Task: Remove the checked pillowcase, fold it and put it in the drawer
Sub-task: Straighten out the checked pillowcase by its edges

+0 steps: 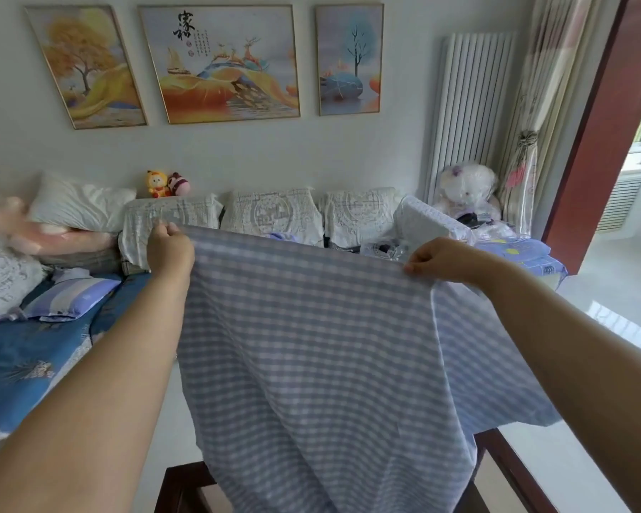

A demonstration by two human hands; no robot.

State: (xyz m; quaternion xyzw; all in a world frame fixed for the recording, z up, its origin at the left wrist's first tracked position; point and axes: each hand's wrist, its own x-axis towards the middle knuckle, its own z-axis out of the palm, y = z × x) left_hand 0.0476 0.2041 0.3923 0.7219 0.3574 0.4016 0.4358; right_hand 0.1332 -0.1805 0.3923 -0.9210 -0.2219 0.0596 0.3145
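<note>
The checked pillowcase (311,346), blue-grey and white, hangs spread out in the air in front of me, off its pillow. My left hand (169,248) pinches its upper left corner. My right hand (435,261) pinches its upper right edge. The cloth's top edge stretches between both hands and the rest drapes down over a dark wooden table (186,486). No drawer is in view.
A sofa (274,216) with lace covers runs along the far wall, with pillows (78,205) and bedding (26,357) piled at the left. A wrapped plush bear (467,190), a radiator (467,105) and a curtain (526,142) stand at the right. White floor lies right of the table.
</note>
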